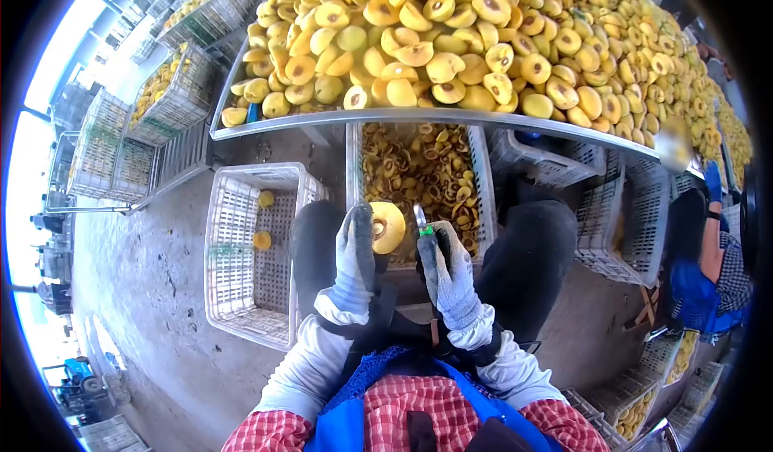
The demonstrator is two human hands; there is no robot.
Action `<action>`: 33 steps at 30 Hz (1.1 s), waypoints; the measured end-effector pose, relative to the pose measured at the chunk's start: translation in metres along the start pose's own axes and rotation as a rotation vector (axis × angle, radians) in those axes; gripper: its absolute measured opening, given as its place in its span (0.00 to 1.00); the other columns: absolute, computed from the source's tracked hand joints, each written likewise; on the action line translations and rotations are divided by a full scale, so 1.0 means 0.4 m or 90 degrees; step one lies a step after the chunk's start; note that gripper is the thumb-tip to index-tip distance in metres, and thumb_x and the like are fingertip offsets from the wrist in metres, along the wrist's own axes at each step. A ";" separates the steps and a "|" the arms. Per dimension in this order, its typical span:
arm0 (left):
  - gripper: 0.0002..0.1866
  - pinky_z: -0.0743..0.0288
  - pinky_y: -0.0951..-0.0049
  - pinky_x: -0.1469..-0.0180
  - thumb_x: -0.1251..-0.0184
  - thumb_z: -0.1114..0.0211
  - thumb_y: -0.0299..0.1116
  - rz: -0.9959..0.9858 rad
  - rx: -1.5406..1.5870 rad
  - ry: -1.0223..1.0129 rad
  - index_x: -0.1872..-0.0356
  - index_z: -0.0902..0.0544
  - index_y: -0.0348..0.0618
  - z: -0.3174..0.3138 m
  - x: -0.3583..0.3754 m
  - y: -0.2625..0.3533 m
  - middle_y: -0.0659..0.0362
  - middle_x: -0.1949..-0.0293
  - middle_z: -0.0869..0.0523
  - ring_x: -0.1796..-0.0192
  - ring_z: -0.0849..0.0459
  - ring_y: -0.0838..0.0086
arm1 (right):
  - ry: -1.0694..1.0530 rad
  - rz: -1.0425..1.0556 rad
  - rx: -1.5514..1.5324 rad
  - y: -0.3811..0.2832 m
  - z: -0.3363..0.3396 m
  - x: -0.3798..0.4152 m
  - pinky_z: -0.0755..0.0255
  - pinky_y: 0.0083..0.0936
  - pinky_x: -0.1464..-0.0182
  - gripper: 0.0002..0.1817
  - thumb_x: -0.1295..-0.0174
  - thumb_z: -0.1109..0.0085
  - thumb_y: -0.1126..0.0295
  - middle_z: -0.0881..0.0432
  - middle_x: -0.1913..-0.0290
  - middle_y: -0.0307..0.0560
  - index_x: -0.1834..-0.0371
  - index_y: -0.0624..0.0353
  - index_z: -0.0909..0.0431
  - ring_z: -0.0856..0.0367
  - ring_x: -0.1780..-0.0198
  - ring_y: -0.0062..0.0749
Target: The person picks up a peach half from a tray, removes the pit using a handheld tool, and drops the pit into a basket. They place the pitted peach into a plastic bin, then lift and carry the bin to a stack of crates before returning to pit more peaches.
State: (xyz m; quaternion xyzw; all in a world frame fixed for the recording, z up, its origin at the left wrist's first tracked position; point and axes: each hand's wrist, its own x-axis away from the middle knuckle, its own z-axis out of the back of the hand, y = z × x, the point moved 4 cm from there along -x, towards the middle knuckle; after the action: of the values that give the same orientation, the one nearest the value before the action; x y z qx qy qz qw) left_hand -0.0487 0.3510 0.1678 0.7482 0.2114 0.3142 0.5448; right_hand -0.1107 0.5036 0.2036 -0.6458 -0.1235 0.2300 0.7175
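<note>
My gloved left hand [353, 251] grips a yellow peach half [390, 225], its cut face and round central hollow turned toward the right. In my gloved right hand [451, 271] is a small pitting knife [420, 217] with a metal blade pointing up and away and a green band by the grip. A gap separates the blade from the peach half. Below and beyond both hands, between my knees, stands a crate [355, 162] filled with brownish-yellow peach scraps [419, 174]. Beside my left knee, a white plastic crate [216, 251] contains two yellow peach pieces [262, 240].
A metal-edged table [483, 117] heaped with peach halves [451, 37] spans the space ahead. Stacked crates [101, 142] stand at left, and more crates [620, 243] at right. A co-worker's arm [711, 243] with a blue glove [713, 181] shows at far right.
</note>
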 end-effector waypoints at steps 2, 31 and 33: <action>0.21 0.28 0.77 0.55 0.29 0.45 0.46 -0.073 -0.081 -0.058 0.54 0.21 0.36 -0.025 -0.019 0.014 0.58 0.61 0.18 0.61 0.23 0.79 | -0.005 0.107 0.134 -0.042 -0.012 -0.033 0.27 0.36 0.68 0.08 0.39 0.45 0.73 0.24 0.68 0.55 0.59 0.63 0.27 0.22 0.70 0.47; 0.15 0.27 0.78 0.55 0.27 0.46 0.38 -0.143 -0.086 -0.046 0.51 0.23 0.34 -0.076 -0.057 -0.002 0.59 0.58 0.17 0.59 0.20 0.76 | -0.012 -0.325 -0.202 0.154 -0.051 -0.051 0.28 0.23 0.71 0.10 0.37 0.41 0.67 0.22 0.75 0.43 0.62 0.64 0.27 0.23 0.71 0.21; 0.18 0.30 0.78 0.48 0.27 0.46 0.40 -0.007 -0.027 -0.114 0.47 0.25 0.33 -0.066 -0.035 -0.014 0.58 0.54 0.19 0.53 0.23 0.76 | -0.025 -0.235 -0.103 0.129 -0.022 -0.077 0.28 0.21 0.67 0.12 0.40 0.37 0.67 0.21 0.71 0.43 0.61 0.63 0.27 0.23 0.68 0.21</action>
State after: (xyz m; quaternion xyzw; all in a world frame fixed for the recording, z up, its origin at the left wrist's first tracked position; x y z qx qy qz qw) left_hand -0.0771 0.3618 0.1647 0.7601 0.1592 0.2476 0.5793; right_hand -0.1417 0.4840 0.1552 -0.6632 -0.2716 0.0967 0.6907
